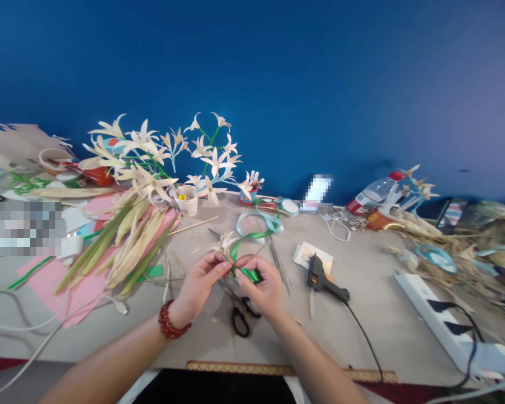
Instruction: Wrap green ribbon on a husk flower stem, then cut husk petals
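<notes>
My left hand (204, 278), with a red bead bracelet (170, 322) at the wrist, is closed in a pinch at the base of a small pale husk flower (226, 241). Its stem is mostly hidden by the fingers. Close beside it, my right hand (261, 283) is closed on a green ribbon (252, 275), which loops up and back above the fingers. The two hands' fingertips nearly meet where ribbon and stem come together. Black-handled scissors (240, 322) lie on the table under the hands. Several thin wires (278, 261) lie just beyond my right hand.
A black glue gun (320, 278) rests right of my hands, its cord trailing to the front edge. Further right are a white power strip (433, 322) and a plastic bottle (372, 193). Corn husks (128, 252) lie on pink paper (46, 280) at left, below finished husk flowers (145, 137).
</notes>
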A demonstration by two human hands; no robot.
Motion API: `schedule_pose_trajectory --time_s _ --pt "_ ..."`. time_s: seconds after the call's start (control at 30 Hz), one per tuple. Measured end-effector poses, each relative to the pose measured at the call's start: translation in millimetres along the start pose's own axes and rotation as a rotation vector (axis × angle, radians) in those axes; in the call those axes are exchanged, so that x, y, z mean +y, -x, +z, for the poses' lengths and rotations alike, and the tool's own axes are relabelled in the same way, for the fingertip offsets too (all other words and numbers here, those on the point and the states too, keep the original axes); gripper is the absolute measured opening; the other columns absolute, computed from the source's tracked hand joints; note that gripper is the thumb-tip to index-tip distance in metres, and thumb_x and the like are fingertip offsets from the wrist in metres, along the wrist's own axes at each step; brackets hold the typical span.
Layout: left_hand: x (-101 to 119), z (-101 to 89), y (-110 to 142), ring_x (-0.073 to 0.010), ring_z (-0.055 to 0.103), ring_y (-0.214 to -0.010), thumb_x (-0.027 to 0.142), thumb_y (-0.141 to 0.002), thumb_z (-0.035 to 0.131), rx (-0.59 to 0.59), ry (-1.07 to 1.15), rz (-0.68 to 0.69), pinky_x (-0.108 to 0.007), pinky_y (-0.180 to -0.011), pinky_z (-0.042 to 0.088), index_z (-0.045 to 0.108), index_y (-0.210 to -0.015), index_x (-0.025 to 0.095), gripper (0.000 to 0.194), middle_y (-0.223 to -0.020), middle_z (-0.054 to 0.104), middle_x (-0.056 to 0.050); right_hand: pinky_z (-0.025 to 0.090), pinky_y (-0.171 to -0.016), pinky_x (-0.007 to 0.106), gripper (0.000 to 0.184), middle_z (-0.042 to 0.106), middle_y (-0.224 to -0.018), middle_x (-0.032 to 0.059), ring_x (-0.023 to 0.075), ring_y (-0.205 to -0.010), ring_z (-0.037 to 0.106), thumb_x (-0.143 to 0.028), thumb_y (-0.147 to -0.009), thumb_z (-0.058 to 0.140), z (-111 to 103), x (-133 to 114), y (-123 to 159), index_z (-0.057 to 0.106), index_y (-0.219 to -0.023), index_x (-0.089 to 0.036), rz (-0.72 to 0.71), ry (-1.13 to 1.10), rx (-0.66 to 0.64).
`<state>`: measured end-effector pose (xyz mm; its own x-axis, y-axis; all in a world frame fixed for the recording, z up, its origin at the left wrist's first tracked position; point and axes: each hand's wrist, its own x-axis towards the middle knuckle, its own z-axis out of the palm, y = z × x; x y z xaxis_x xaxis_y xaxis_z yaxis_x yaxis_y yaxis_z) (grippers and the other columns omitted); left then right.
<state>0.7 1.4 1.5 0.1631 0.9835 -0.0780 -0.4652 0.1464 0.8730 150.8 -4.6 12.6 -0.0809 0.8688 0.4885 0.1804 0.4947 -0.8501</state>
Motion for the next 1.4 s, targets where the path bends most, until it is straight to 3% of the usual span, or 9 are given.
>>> schedule_pose_trajectory --time_s 0.17,0.3,0.4,0.63,0.83,0.93,1.13,1.23,1.4 --pt "-3.4 -0.3 -0.6 -0.0117 0.054 -0.071 0.027 -0.075 0.074 0.058 -0.141 0.032 -0.023 -0.071 0.044 0.062 -0.076 0.016 0.016 -0.072 0.060 0.002 0.053 -0.072 0.034 0.013 0.071 -0.083 0.0070 0.0203 -0.078 0.066 -0.009 -0.081 0.057 -1.8 3.6 2.7 0.056 -0.079 -0.022 -0.361 0.391 -0.052" --pt "-2.1 -0.9 1.0 -0.0110 0.053 -0.068 0.029 -0.079 0.069 0.042 -0.179 0.045 -0.023 -0.069 0.043 0.061 -0.077 0.016 0.016 -0.069 0.059 0.003 0.054 -0.073 0.034 0.013 0.071 -0.086 0.0082 0.0213 -0.082 0.066 -0.009 -0.082 0.057 -1.1 4.6 3.5 0.058 -0.084 -0.022 -0.412 0.475 -0.080" --pt "-0.3 -2.4 2.2 -0.0112 0.053 -0.068 0.030 -0.081 0.067 0.039 -0.233 0.069 -0.023 -0.069 0.043 0.063 -0.078 0.016 0.015 -0.069 0.059 0.002 0.052 -0.074 0.034 0.009 0.070 -0.086 0.0070 0.0213 -0.083 0.065 -0.013 -0.082 0.059 -0.8 1.6 1.7 0.058 -0.080 -0.022 -0.247 0.341 -0.064" --pt "8.6 -2.6 0.6 -0.0119 0.054 -0.074 0.028 -0.077 0.071 -0.071 -0.093 0.020 -0.022 -0.071 0.044 0.067 -0.077 0.015 0.014 -0.076 0.061 0.000 0.049 -0.069 0.029 0.023 0.066 -0.077 0.0022 0.0168 -0.072 0.061 -0.027 -0.074 0.072 -0.9 -0.4 -5.5 0.052 -0.064 -0.020 0.361 -0.405 -0.100" --pt "12.5 -1.5 1.2 -0.0123 0.054 -0.070 0.027 -0.076 0.073 -0.171 0.022 -0.055 -0.024 -0.068 0.043 0.067 -0.076 0.015 0.013 -0.072 0.060 0.000 0.046 -0.060 0.025 0.026 0.061 -0.073 -0.0011 0.0133 -0.063 0.058 -0.023 -0.068 0.078 3.6 7.2 -1.1 0.052 -0.065 -0.020 0.512 -0.714 -0.134" --pt "8.3 -0.8 1.0 -0.0120 0.054 -0.073 0.025 -0.075 0.074 -0.136 0.049 -0.040 -0.023 -0.070 0.044 0.067 -0.075 0.016 0.012 -0.073 0.061 0.001 0.046 -0.060 0.026 0.024 0.061 -0.074 -0.0002 0.0144 -0.065 0.058 -0.022 -0.070 0.075 3.0 6.3 -0.5 0.051 -0.065 -0.020 0.416 -0.602 -0.102" --pt "-1.9 0.9 -0.9 -0.0116 0.056 -0.077 0.021 -0.074 0.075 -0.035 -0.027 0.038 -0.022 -0.075 0.045 0.067 -0.081 0.017 0.012 -0.080 0.064 0.001 0.049 -0.071 0.032 0.015 0.065 -0.078 0.0029 0.0181 -0.074 0.062 -0.016 -0.077 0.063 -0.9 -1.1 0.1 0.051 -0.070 -0.022 -0.012 0.014 0.009" --pt "-3.8 1.9 -0.3 -0.0123 0.056 -0.077 0.022 -0.074 0.074 -0.004 -0.081 0.068 -0.023 -0.076 0.046 0.066 -0.078 0.016 0.010 -0.077 0.063 0.001 0.050 -0.071 0.033 0.014 0.067 -0.079 0.0041 0.0194 -0.076 0.063 -0.012 -0.078 0.060 -1.0 -1.5 1.3 0.053 -0.072 -0.023 -0.172 0.202 -0.021" --pt "-4.2 -0.1 1.5 -0.0120 0.057 -0.073 0.025 -0.073 0.075 0.038 -0.053 0.027 -0.023 -0.070 0.046 0.067 -0.078 0.016 0.013 -0.076 0.065 0.000 0.049 -0.072 0.033 0.013 0.068 -0.080 0.0049 0.0202 -0.077 0.064 -0.012 -0.079 0.060 -1.1 -3.2 0.5 0.055 -0.073 -0.023 -0.198 0.239 -0.065"
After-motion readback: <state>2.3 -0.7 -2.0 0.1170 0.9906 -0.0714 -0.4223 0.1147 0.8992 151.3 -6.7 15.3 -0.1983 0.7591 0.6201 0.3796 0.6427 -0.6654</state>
